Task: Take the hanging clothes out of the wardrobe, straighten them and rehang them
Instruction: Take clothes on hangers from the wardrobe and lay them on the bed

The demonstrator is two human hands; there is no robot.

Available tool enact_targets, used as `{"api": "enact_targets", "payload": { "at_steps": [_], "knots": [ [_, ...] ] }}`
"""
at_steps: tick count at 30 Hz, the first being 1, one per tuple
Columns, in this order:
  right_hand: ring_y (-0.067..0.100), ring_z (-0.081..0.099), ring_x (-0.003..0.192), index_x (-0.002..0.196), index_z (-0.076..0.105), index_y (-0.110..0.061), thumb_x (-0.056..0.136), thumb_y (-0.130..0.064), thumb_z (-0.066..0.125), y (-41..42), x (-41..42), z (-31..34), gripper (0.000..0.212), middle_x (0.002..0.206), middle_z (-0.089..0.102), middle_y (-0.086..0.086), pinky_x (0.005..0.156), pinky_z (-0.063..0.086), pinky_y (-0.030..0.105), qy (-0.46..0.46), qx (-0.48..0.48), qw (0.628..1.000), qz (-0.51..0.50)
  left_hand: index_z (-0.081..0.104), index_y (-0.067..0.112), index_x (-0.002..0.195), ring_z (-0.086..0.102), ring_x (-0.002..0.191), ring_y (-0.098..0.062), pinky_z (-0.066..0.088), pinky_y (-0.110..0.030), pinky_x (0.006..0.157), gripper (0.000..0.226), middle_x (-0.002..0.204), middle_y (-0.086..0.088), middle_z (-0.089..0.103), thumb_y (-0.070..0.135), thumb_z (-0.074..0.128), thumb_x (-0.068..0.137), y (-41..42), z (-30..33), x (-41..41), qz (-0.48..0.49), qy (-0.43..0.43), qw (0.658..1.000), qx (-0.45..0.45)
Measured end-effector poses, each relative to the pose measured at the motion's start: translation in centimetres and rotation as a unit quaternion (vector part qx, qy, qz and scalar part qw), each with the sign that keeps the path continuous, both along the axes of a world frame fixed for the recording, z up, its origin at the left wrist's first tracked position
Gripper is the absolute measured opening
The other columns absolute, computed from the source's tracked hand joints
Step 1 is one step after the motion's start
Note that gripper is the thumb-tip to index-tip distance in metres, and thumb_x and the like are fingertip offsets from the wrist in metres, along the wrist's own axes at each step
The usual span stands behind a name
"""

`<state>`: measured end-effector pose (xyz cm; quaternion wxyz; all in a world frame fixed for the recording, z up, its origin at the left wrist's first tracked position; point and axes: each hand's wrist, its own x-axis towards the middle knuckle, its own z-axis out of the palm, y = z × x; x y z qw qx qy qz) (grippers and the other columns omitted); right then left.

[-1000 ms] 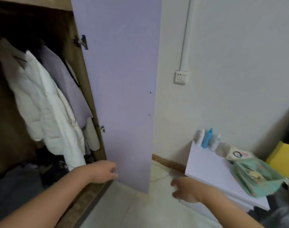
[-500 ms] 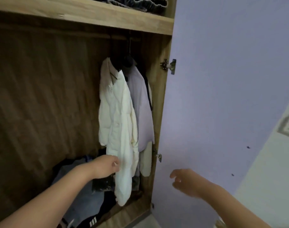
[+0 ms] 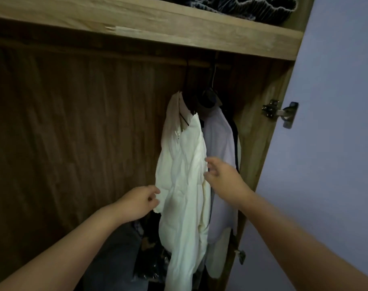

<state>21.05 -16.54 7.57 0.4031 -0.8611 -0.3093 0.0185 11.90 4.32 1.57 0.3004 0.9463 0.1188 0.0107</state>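
Note:
A white puffy jacket (image 3: 183, 175) hangs on a dark hanger from the rail (image 3: 199, 64) at the right end of the open wardrobe. Right behind it hangs a pale lilac garment (image 3: 218, 143) on another dark hanger (image 3: 210, 97). My left hand (image 3: 139, 201) is at the jacket's lower left edge, with curled fingers pinching the fabric. My right hand (image 3: 223, 175) reaches in on the jacket's right side, between it and the lilac garment. Its fingers are apart and touch the jacket's edge.
A wooden shelf (image 3: 178, 24) above the rail carries folded dark clothing (image 3: 241, 5). The lilac door (image 3: 336, 143) stands open at the right on a metal hinge (image 3: 280, 112). Dark clothes (image 3: 120, 248) lie heaped on the wardrobe floor. The wardrobe's side panel (image 3: 260, 154) is close behind the hangers.
The view has swung from the door and side table into the wardrobe. Both hands have risen to the white jacket, and the right hand has come in from the door side.

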Motion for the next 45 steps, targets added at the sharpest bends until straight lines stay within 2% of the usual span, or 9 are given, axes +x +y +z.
{"api": "enact_targets", "payload": {
  "at_steps": [5, 8, 14, 17, 21, 27, 31, 36, 45],
  "knots": [
    [0.016, 0.058, 0.091, 0.127, 0.047, -0.015, 0.097, -0.020, 0.043, 6.1, 4.4, 4.6, 0.030, 0.100, 0.056, -0.004, 0.077, 0.046, 0.028, -0.014, 0.119, 0.992, -0.041, 0.039, 0.020, 0.138, 0.050, 0.119, -0.013, 0.041, -0.027, 0.103, 0.045, 0.138, -0.001, 0.047, 0.026, 0.050, 0.095, 3.6, 2.5, 5.5, -0.028, -0.046, 0.998, -0.020],
    [0.019, 0.055, 0.087, 0.123, 0.048, -0.011, 0.097, -0.019, 0.042, 9.6, 7.6, 6.0, 0.028, 0.106, 0.059, 0.007, 0.070, 0.046, 0.030, 0.052, 0.145, 0.986, -0.065, 0.036, 0.021, 0.141, 0.048, 0.122, -0.015, 0.040, -0.028, 0.103, 0.049, 0.142, 0.000, 0.043, 0.024, 0.050, 0.094, 5.4, 4.6, 8.8, -0.043, -0.089, 0.995, -0.026],
    [0.027, 0.058, 0.104, 0.115, 0.054, -0.021, 0.078, 0.017, 0.038, 13.5, 10.1, 6.5, 0.056, 0.117, 0.058, 0.010, 0.088, 0.051, 0.040, 0.148, 0.217, 0.965, -0.011, 0.024, 0.026, 0.146, 0.033, 0.136, -0.014, 0.031, -0.030, 0.111, 0.060, 0.150, 0.002, 0.032, 0.021, 0.052, 0.093, 6.5, 7.3, 13.4, -0.080, -0.166, 0.980, -0.074],
    [0.031, 0.060, 0.100, 0.096, 0.058, -0.021, 0.071, 0.020, 0.034, 14.5, 10.4, 6.7, 0.054, 0.110, 0.060, 0.014, 0.076, 0.054, 0.038, 0.178, 0.290, 0.940, 0.010, 0.020, 0.028, 0.147, 0.029, 0.138, -0.011, 0.029, -0.033, 0.114, 0.063, 0.152, 0.005, 0.028, 0.022, 0.052, 0.093, 6.6, 7.5, 14.6, -0.104, -0.181, 0.974, -0.088],
    [0.032, 0.056, 0.111, 0.099, 0.061, -0.016, 0.059, 0.011, 0.044, 14.3, 10.5, 7.8, 0.051, 0.118, 0.060, 0.015, 0.093, 0.051, 0.045, 0.170, 0.349, 0.921, 0.025, 0.019, 0.035, 0.146, 0.032, 0.136, -0.011, 0.032, -0.037, 0.113, 0.063, 0.149, 0.010, 0.032, 0.025, 0.051, 0.093, 7.1, 8.6, 14.6, -0.106, -0.224, 0.963, -0.105],
    [0.026, 0.064, 0.086, 0.097, 0.059, -0.015, 0.072, 0.024, 0.030, 12.6, 9.1, 9.3, 0.055, 0.095, 0.065, 0.011, 0.064, 0.057, 0.029, 0.227, 0.457, 0.854, 0.102, 0.032, 0.037, 0.141, 0.045, 0.122, -0.007, 0.040, -0.026, 0.104, 0.054, 0.139, 0.013, 0.042, 0.024, 0.052, 0.092, 6.5, 10.9, 13.3, -0.110, -0.297, 0.942, -0.106],
    [0.021, 0.067, 0.070, 0.095, 0.062, -0.018, 0.066, 0.020, 0.039, 10.3, 7.6, 8.4, 0.053, 0.087, 0.067, 0.009, 0.056, 0.055, 0.027, 0.245, 0.449, 0.852, 0.111, 0.049, 0.023, 0.130, 0.057, 0.095, -0.002, 0.046, -0.016, 0.083, 0.039, 0.111, 0.015, 0.056, 0.018, 0.053, 0.092, 5.6, 11.4, 12.4, -0.082, -0.344, 0.929, -0.109],
    [0.035, 0.056, 0.076, 0.092, 0.067, -0.024, 0.053, 0.007, 0.045, 4.8, 5.0, 7.6, 0.055, 0.091, 0.063, 0.015, 0.061, 0.047, 0.033, 0.242, 0.361, 0.895, 0.104, 0.058, 0.015, 0.114, 0.062, 0.086, -0.021, 0.051, -0.037, 0.083, 0.024, 0.093, 0.004, 0.061, 0.009, 0.051, 0.092, 3.8, 12.1, 11.8, -0.027, -0.394, 0.909, -0.131],
    [0.024, 0.062, 0.070, 0.088, 0.067, -0.016, 0.052, 0.010, 0.042, -6.7, -1.4, 6.1, 0.050, 0.085, 0.065, 0.010, 0.061, 0.052, 0.030, 0.263, 0.260, 0.922, 0.113, 0.033, 0.011, 0.142, 0.022, 0.137, -0.030, 0.022, -0.043, 0.112, 0.049, 0.149, -0.013, 0.024, 0.020, 0.045, 0.095, -0.7, 11.4, 10.5, 0.060, -0.402, 0.910, 0.081]
  ]
}}
